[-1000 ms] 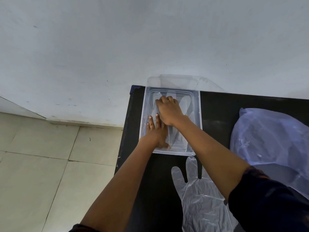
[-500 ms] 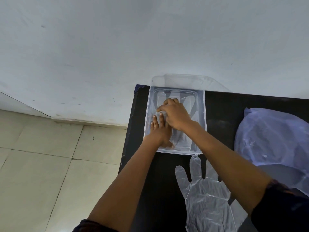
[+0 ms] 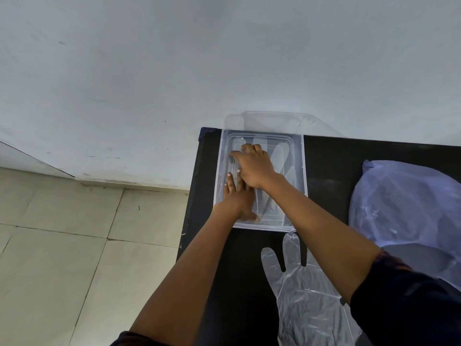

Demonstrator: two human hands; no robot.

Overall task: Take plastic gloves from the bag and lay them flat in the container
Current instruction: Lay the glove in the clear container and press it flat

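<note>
thin, limp, slippery film: clear plastic glove (image 3: 279, 166) inside clear container (image 3: 304, 171) at far left counter (image 3: 329, 156) corner. left hand (image 3: 238, 198) flat, fingers straight, pinning it; right hand (image 3: 254, 163) curled, smoothing. best pinched at cuff edge.

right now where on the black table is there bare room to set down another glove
Bare black table shows between the clear container and the blue plastic bag. A narrow strip runs left of the container to the table edge. The near side is crowded: a plastic glove lies there under the right forearm. Both hands, left hand and right hand, fill the container.
</note>
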